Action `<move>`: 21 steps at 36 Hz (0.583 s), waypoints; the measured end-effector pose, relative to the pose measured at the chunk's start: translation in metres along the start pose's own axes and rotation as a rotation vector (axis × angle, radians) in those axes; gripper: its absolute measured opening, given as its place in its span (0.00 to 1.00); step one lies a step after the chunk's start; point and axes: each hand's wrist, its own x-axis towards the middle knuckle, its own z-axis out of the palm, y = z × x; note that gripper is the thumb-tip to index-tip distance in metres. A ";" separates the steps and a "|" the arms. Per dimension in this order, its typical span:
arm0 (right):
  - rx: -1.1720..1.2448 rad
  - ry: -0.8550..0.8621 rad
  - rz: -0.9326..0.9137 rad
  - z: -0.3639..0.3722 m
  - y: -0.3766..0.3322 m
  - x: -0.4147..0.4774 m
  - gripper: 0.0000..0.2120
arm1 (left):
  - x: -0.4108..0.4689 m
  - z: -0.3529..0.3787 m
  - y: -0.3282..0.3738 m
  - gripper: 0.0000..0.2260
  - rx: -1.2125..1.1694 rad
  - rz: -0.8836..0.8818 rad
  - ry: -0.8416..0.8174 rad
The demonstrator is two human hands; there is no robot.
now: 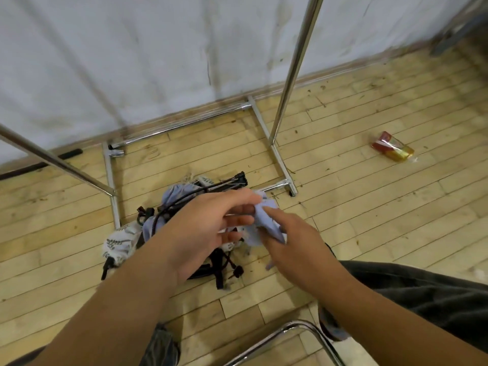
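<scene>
two hands, one cloth. my left hand (211, 228) pinches the upper edge of a single pale blue cloth (265, 220) between thumb and fingers; my right hand (295, 244) holds its lower part in curled fingers, with the index finger laid straight across the fabric. the cloth hangs in the air between the two hands, above the right edge of one heap of clothes (158, 223) lying on the wooden floor (369, 207).

in the heap i count one white patterned garment (118, 241) at its left edge, one more pale blue piece, and a tangle of black hangers (227, 183) whose number i cannot tell.

one chrome rack base (277, 154) frames the heap on three sides: a foot on the left, a foot on the right, a rail at the back beside the white hanging sheet (132, 62). one upright pole (295, 62) rises from the right foot; one slanted chrome bar (52, 159) crosses in from the left.

one red and gold packet (392, 149) lies alone on the floor, well apart to the right. one curved chrome tube (290, 336) sits at the bottom edge, near my dark trouser leg (422, 291).

open floor lies to the right of the rack, between its foot and the packet.
</scene>
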 end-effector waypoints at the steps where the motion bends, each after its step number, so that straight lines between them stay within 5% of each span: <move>1: 0.021 0.010 0.014 -0.004 -0.001 0.002 0.12 | 0.001 0.000 -0.001 0.10 -0.011 0.015 0.003; 8: 0.223 0.181 0.088 -0.033 -0.015 0.014 0.12 | -0.004 -0.014 -0.003 0.13 0.093 0.158 0.020; 11: 0.361 0.258 0.140 -0.039 -0.014 0.017 0.15 | 0.003 -0.028 -0.013 0.09 0.320 0.228 0.147; 14: 0.484 0.278 0.186 -0.042 -0.016 0.016 0.19 | 0.016 -0.041 -0.025 0.22 0.511 0.198 0.166; 21: 0.724 0.170 0.198 -0.043 -0.019 0.020 0.15 | 0.032 -0.052 -0.056 0.44 0.778 0.026 -0.069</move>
